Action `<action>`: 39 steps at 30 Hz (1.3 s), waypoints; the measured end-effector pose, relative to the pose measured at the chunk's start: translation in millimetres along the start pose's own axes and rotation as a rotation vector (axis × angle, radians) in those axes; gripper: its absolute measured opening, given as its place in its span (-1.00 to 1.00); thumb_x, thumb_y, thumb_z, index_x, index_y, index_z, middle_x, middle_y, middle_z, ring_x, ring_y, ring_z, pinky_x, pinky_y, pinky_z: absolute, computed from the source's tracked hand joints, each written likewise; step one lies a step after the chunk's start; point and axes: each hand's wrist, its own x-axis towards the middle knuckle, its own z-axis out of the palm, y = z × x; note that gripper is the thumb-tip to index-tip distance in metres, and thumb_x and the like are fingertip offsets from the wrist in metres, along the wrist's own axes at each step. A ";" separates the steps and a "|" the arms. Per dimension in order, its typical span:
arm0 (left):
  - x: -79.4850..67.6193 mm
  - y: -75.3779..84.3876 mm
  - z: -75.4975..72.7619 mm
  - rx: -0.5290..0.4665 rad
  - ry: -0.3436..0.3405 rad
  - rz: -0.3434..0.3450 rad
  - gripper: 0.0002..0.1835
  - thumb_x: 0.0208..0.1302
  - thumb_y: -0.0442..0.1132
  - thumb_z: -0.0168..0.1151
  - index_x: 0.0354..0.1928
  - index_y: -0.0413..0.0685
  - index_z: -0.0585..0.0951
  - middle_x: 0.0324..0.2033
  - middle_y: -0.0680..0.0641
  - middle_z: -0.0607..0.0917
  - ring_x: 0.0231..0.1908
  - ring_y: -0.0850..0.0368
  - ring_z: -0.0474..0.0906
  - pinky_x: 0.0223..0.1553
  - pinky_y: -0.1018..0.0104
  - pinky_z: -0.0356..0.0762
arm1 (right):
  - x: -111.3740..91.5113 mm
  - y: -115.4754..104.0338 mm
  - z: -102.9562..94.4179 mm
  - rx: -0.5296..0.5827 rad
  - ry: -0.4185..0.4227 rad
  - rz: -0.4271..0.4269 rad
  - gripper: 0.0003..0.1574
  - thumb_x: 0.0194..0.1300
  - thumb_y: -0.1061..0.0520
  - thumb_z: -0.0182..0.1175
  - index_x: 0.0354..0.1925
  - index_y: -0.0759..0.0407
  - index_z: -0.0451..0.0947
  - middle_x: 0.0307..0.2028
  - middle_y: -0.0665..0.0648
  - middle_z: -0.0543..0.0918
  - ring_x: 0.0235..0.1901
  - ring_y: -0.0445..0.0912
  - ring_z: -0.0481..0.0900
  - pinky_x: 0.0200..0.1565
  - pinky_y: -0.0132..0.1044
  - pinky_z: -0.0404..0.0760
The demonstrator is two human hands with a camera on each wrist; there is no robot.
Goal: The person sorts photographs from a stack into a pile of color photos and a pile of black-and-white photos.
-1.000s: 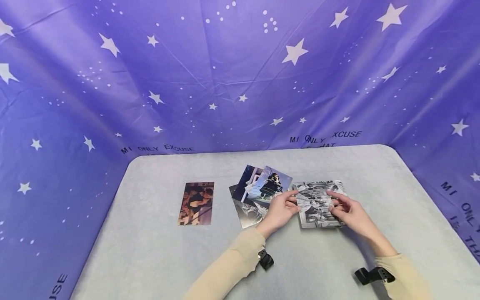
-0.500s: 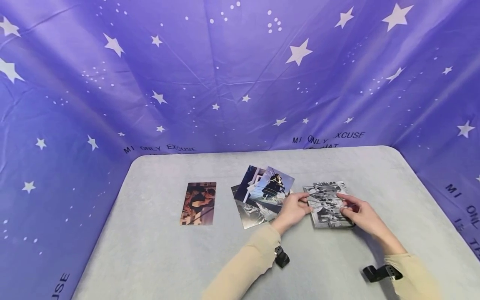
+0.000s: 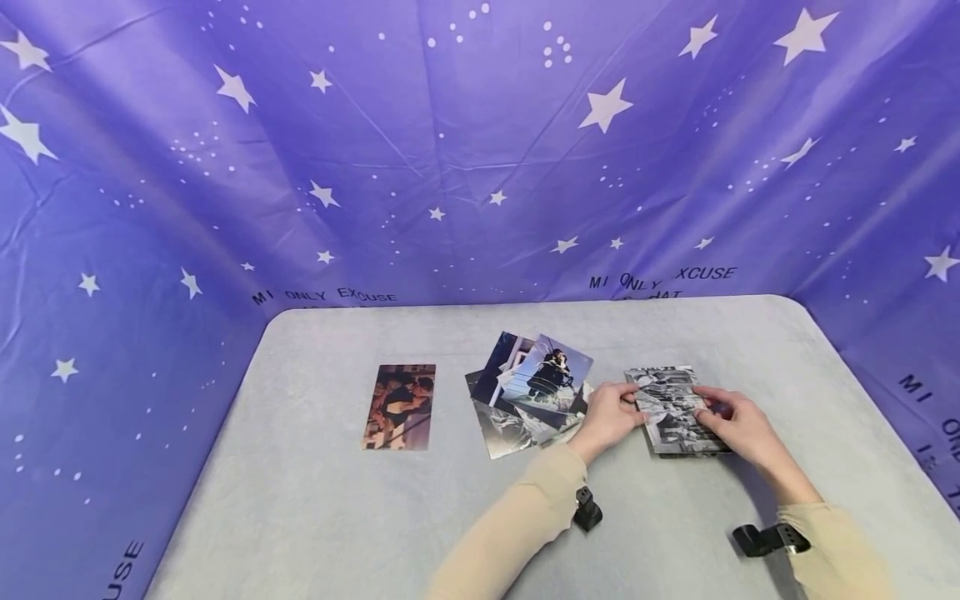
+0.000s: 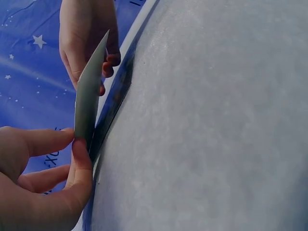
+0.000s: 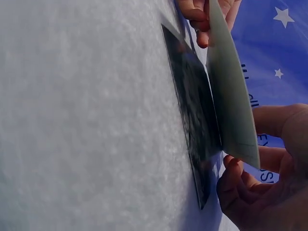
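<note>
A black-and-white photo card (image 3: 670, 408) is held by both hands on the right of the table. My left hand (image 3: 611, 417) pinches its left edge between thumb and finger. At the opposite edge, my right hand (image 3: 748, 429) grips it with thumb and fingers. Both wrist views show the card's pale underside (image 4: 87, 106), tilted up from the table. Beneath it a dark photo card (image 5: 188, 103) lies flat; the held card hides most of it in the head view.
Left of my left hand lies an overlapping group of photo cards (image 3: 551, 375). Farther left, a brownish photo card (image 3: 400, 408) lies alone on the grey table (image 3: 315, 508). A purple starry cloth (image 3: 450, 167) surrounds the table's back and sides.
Both hands have moved right with the black-and-white card, which now covers more of the card beneath. The left hand has moved farther from the overlapping cards. Those cards keep their arrangement.
</note>
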 end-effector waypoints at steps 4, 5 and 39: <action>2.0 0.0 2.8 0.079 -0.012 -0.002 -0.43 -0.03 -0.43 0.46 0.12 -0.20 0.60 -0.33 0.11 0.58 -0.42 0.39 0.58 -0.25 0.62 0.41 | -0.6 2.5 0.9 -0.026 0.012 0.032 -0.51 0.14 0.29 0.25 0.04 0.52 0.51 -0.39 0.13 0.52 -0.50 -0.31 0.33 -0.46 -0.36 0.32; 1.9 0.9 2.7 0.125 -0.024 0.003 -0.42 -0.02 -0.39 0.46 0.14 -0.18 0.59 -0.32 0.12 0.58 -0.37 0.42 0.55 -0.22 0.62 0.39 | -1.0 2.9 1.1 -0.031 0.015 0.042 -0.50 0.14 0.29 0.25 0.04 0.52 0.51 -0.38 0.13 0.52 -0.49 -0.31 0.32 -0.45 -0.36 0.32; -9.9 -3.5 -26.0 -0.139 -0.201 0.045 -0.60 0.10 -0.48 0.33 0.04 -0.21 0.61 -0.16 -0.10 0.66 -0.38 0.33 0.56 -0.31 0.51 0.53 | -4.3 -7.0 13.4 0.168 0.096 0.065 -0.56 0.16 0.39 0.24 0.03 0.49 0.48 -0.36 0.10 0.54 -0.44 -0.37 0.41 -0.41 -0.58 0.39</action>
